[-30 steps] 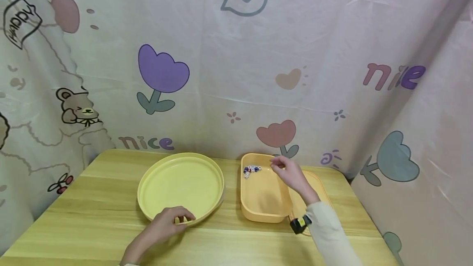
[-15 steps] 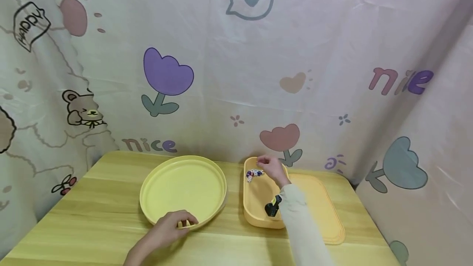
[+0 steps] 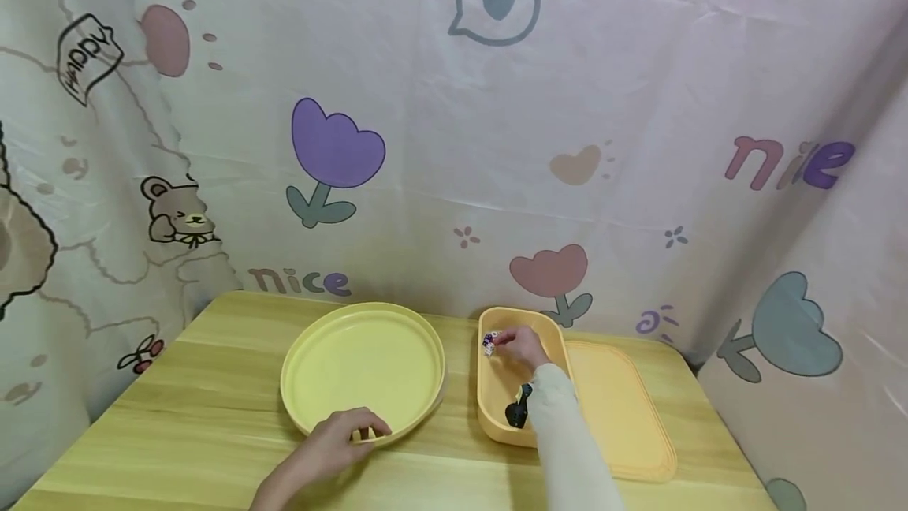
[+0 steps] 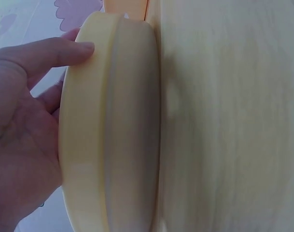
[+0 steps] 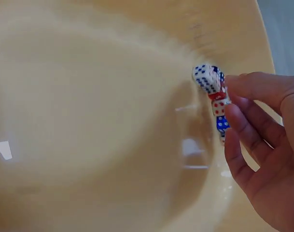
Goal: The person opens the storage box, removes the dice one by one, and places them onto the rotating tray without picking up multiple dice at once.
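My left hand [image 3: 339, 444] grips the near rim of a round yellow tray [image 3: 362, 369], fingers over the edge. In the left wrist view the thumb [image 4: 72, 52] lies on the tray's outer wall. Inside an orange-yellow rectangular box [image 3: 485, 408], my right hand [image 3: 525, 347] reaches down to a small cluster of dice [image 3: 489, 341] by the box's left wall. White, red and blue dice [image 5: 220, 107] show close up in the right wrist view, with thumb and fingertips right at them and the fingers loosely bent. Some dice are partly hidden behind the fingers.
A flat lid [image 3: 624, 408] of the same colour as the box lies to its right, partly behind the right sleeve. The wooden table [image 3: 177, 416] ends at a patterned curtain [image 3: 440, 140] at the back and sides.
My right hand has moved left from the box's right side and lowered to the dice. The left hand keeps its place on the tray's rim. The head view has shifted slightly.
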`<state>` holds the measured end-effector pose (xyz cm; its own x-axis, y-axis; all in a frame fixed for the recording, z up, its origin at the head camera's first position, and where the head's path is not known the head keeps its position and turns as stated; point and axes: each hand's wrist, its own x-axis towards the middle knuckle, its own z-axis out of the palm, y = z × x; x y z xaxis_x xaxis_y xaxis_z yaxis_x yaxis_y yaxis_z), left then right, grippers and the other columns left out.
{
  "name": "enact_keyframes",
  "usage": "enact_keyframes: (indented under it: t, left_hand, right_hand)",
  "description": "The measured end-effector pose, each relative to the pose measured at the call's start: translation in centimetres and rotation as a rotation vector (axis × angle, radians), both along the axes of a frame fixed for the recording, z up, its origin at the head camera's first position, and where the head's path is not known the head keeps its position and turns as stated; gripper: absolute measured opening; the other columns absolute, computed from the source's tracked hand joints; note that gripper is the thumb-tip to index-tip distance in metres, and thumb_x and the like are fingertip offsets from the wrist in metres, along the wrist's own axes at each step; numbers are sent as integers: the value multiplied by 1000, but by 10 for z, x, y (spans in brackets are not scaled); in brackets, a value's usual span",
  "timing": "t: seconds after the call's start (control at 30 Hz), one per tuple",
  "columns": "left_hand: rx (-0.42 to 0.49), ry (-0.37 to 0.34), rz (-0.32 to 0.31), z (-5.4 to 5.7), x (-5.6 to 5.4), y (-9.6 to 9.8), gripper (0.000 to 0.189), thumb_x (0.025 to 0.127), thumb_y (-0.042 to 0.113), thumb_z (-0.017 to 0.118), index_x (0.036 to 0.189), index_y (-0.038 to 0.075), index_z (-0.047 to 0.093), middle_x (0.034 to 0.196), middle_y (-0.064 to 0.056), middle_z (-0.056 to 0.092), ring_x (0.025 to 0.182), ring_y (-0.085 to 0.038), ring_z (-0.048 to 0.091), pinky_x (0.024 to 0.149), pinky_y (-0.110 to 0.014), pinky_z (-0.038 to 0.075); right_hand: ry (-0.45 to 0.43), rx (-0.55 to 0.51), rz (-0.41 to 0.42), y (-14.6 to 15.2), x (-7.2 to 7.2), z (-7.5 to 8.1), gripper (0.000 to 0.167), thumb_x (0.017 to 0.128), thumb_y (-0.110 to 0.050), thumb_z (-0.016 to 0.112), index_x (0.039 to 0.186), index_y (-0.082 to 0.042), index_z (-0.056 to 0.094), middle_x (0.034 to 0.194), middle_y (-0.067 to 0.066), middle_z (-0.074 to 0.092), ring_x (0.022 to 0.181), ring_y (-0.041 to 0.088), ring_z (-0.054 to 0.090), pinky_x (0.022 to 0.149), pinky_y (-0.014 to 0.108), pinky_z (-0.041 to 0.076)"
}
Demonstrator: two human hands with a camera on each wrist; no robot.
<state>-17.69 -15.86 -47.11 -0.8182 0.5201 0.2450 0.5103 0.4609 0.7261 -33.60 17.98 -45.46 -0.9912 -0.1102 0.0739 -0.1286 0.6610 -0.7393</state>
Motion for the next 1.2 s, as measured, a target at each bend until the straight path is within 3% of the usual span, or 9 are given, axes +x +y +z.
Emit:
enact_keyframes:
  t: [0.2,0.37,0.63,1.0,1.2]
  left_hand:
    - [3,-6,13,0,2,0,20,85,2,68,102,13,70,97,10,66,81,-1,51,63,-23,44]
    - [8,-5,7,-2,3,2,20,85,2,68,101,14,70,96,11,65,81,0,51,62,-23,44]
    - [4,1,14,-1,3,2,20,84,1,68,100,13,71,96,11,66,79,0,51,61,-23,43]
    - [-9,-12,48,1,3,2,21,83,1,68,99,15,72,95,12,66,78,0,51,60,-23,42]
    - [-1,8,50,-1,2,4,23,82,-1,67,98,15,72,94,12,66,78,1,51,58,-22,42]
  right_hand:
    - [-21,-91,-25,-3,-4,-17,8,75,1,76,78,5,70,75,5,66,66,12,51,61,24,42]
    - [-19,-58,-47,-6,-3,-26,12,71,-2,80,73,1,69,70,0,62,65,13,50,62,26,42]
    - [-29,9,-90,-13,-3,-22,15,72,-2,80,70,-4,65,68,0,58,65,16,50,61,27,42]
    - [-28,26,-6,-8,-2,-21,9,72,5,74,78,1,68,72,2,60,68,16,53,63,27,45]
    - [-13,-12,-12,-5,-1,-8,7,75,2,72,81,2,68,74,4,62,69,16,55,63,27,47]
